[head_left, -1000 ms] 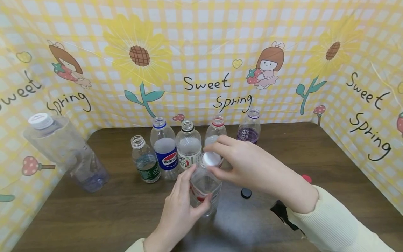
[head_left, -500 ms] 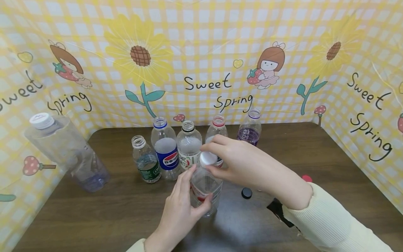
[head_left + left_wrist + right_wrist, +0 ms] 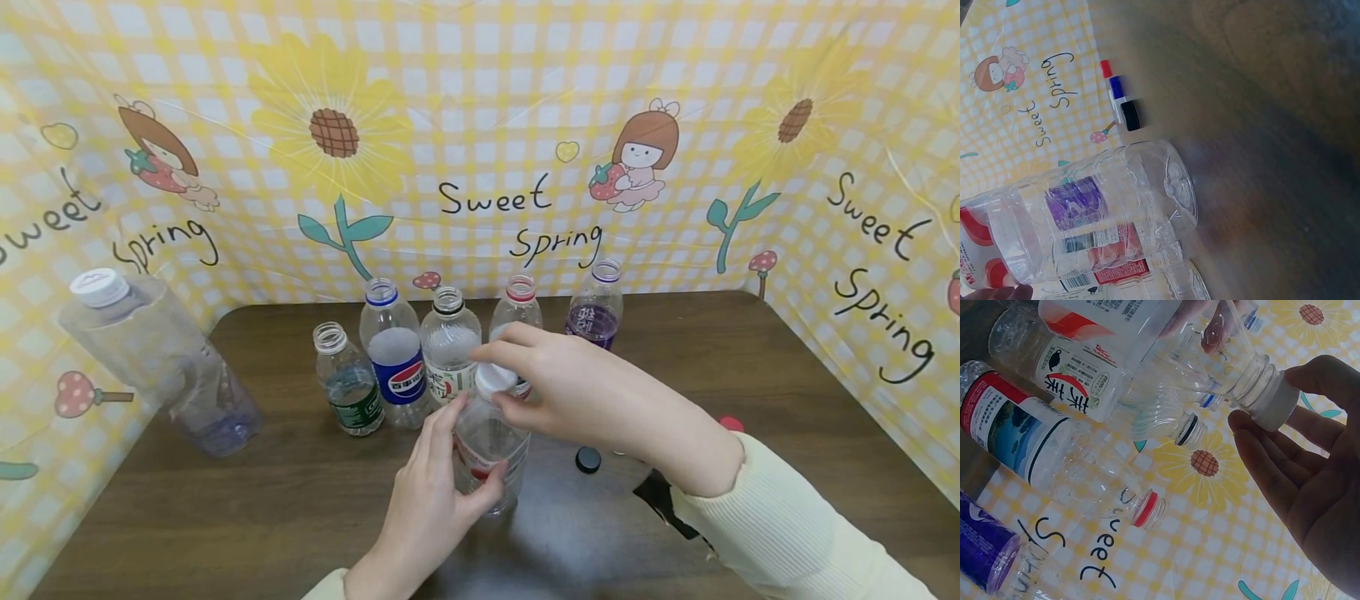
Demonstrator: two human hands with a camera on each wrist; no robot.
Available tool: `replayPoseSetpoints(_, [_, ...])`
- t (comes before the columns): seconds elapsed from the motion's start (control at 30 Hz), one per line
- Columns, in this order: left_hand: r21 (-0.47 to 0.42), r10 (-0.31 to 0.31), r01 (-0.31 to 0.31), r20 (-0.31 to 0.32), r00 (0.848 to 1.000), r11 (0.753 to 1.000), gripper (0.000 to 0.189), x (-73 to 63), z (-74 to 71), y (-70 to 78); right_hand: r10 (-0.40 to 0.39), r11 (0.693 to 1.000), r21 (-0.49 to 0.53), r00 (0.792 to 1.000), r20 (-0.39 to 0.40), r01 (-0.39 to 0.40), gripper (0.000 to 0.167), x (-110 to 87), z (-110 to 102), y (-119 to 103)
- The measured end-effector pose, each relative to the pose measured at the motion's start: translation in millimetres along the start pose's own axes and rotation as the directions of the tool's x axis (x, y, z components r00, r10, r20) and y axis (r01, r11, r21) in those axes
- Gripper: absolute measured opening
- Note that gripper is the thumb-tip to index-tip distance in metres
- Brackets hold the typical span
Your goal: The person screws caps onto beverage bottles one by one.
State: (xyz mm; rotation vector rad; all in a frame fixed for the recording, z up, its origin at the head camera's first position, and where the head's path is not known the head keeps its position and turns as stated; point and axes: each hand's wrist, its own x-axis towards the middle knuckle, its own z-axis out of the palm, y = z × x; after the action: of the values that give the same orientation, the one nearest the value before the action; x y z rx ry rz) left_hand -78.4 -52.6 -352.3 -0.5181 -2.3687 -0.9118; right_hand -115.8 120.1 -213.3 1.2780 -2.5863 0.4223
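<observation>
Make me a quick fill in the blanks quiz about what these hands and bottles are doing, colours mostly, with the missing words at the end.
1. The cap in the right hand's grip is coloured ____, and the left hand's grip is on the clear bottle below it.
2. The label on the far-right bottle is coloured ____.
3. On the table, the loose cap nearest the clear bottle is coloured ____.

Missing words: white; purple; black.

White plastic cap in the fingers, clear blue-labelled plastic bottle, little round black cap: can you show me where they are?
White plastic cap [image 3: 1277, 404], right wrist view: its side wall.
Clear blue-labelled plastic bottle [image 3: 398, 377], head view: its label.
Little round black cap [image 3: 588, 459], head view: its upward side.
</observation>
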Motion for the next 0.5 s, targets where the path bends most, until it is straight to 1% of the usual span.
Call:
replayPoseSetpoints(0.3, [-0.011, -0.025, 0.026, 0.024, 0.999, 1.000, 0.083, -0.1, -1.2, 1.0, -0.027, 0.999, 0.043, 0.997, 0.071, 0.024, 0.032, 3.1, -6.1, 2.6])
replayPoseSetpoints(0.5, [-0.009, -0.021, 0.021, 0.021, 1.000, 1.000, 0.083, 0.0, -1.2, 1.3, -0.008, 0.999, 0.055, 0.995, 0.096, 0.002, 0.031, 4.8, -6.6, 2.9])
